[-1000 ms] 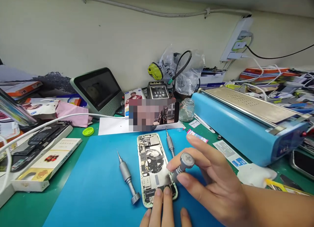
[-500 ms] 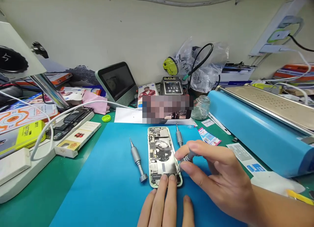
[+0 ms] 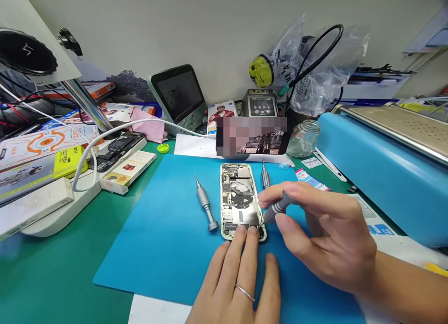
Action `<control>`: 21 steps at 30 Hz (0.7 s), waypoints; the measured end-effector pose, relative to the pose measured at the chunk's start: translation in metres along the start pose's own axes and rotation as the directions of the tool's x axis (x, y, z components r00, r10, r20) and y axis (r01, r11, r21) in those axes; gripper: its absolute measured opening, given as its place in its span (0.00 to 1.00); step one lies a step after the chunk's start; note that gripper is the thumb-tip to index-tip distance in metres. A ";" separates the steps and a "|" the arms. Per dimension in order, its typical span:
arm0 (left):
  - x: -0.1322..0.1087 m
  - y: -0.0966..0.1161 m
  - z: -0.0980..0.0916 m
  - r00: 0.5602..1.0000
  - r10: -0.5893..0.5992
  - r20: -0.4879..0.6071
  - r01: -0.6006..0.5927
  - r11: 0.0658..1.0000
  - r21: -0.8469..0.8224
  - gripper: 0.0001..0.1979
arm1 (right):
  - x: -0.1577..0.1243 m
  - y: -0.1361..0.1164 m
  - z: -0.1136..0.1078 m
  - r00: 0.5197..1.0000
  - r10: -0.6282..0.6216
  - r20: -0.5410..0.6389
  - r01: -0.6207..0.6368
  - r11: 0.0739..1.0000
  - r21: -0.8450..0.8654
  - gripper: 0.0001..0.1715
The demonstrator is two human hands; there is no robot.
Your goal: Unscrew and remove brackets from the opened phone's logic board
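An opened smartphone with its inner parts exposed lies on a blue mat, its long side pointing away from me. Two fingertips of my left hand press on its near end; the fingers are stretched out, and one wears a ring. My right hand grips a grey precision screwdriver between thumb and fingers. The tool is tilted, its tip at the phone's lower right edge. A second grey screwdriver lies left of the phone. A third screwdriver lies beyond my right fingers, partly hidden.
Behind the mat a propped-up phone plays a video, with a glass jar beside it. A large blue machine stands at the right. On the left are a white power strip, a cigarette-like box and a stand's metal pole.
My view has tilted down and shifted left, so more of my left hand and the mat's near edge show. The screwdriver in my right hand leans more; its tip stays at the phone's lower right.
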State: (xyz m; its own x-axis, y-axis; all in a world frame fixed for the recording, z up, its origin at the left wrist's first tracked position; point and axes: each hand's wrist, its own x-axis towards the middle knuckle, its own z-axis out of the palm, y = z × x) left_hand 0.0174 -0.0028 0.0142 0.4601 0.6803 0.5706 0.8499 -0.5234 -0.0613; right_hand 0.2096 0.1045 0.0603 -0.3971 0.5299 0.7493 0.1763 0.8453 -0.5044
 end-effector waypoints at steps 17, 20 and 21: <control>-0.003 0.001 0.011 0.995 -0.020 -0.093 0.019 1.000 -0.013 0.21 | -0.002 0.003 0.001 0.999 0.026 -0.022 -0.025 0.998 0.059 0.47; -0.002 0.001 0.012 0.995 -0.023 -0.093 0.022 1.000 -0.014 0.21 | 0.000 0.003 0.001 1.000 0.024 -0.008 -0.023 0.997 0.080 0.46; -0.001 0.001 0.012 0.995 -0.025 -0.092 0.023 1.000 -0.016 0.21 | 0.000 0.003 0.002 1.000 0.017 -0.004 -0.017 0.997 0.076 0.46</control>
State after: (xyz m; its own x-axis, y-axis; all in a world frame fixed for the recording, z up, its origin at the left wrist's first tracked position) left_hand 0.0208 0.0020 0.0031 0.4132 0.6426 0.6452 0.8561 -0.5157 -0.0345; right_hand 0.2087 0.1071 0.0582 -0.3903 0.5446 0.7423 0.1140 0.8287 -0.5480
